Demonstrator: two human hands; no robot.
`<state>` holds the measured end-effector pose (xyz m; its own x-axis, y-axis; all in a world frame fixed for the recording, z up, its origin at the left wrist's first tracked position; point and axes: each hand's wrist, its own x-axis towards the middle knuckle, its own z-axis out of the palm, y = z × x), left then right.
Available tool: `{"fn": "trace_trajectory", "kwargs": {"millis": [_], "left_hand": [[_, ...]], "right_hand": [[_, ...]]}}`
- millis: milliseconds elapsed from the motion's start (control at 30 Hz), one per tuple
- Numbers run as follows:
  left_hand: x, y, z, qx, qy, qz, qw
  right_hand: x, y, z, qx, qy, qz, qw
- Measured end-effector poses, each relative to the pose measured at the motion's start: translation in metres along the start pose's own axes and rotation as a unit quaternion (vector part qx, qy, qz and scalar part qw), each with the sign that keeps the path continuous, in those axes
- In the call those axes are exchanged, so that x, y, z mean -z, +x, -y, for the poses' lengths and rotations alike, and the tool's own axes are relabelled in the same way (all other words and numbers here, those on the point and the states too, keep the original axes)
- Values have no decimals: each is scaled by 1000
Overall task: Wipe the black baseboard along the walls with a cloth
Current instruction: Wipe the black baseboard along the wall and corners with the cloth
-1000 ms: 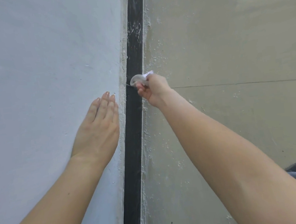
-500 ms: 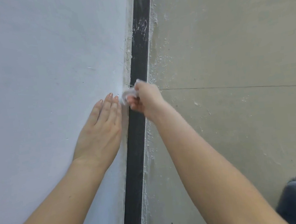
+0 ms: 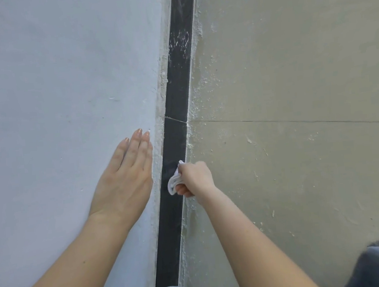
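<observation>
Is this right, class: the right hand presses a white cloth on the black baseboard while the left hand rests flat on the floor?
Not quite. The head view shows the left hand flat on the white wall, not the floor. The rest holds: the right hand presses the white cloth on the black baseboard.

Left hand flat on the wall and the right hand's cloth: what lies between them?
In the head view, only the rough white plaster edge and bare black baseboard separate the left hand from the crumpled white cloth.
</observation>
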<state>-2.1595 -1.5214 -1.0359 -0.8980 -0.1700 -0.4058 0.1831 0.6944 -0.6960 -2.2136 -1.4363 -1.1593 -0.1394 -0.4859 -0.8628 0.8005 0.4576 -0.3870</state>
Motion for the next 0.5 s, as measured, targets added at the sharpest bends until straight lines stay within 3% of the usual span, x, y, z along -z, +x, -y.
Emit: {"fn": "trace_trajectory", "kwargs": {"millis": [133, 267, 500], "left_hand": [[1, 1, 0, -3, -1, 16, 1000], [0, 2, 0, 4, -8, 12, 1000], [12, 1, 0, -30, -17, 92, 995]], "right_hand": [[14, 36, 47, 33, -110, -9, 993], [33, 44, 100, 95, -116, -38, 988], [64, 39, 127, 146, 120, -136, 973]]}}
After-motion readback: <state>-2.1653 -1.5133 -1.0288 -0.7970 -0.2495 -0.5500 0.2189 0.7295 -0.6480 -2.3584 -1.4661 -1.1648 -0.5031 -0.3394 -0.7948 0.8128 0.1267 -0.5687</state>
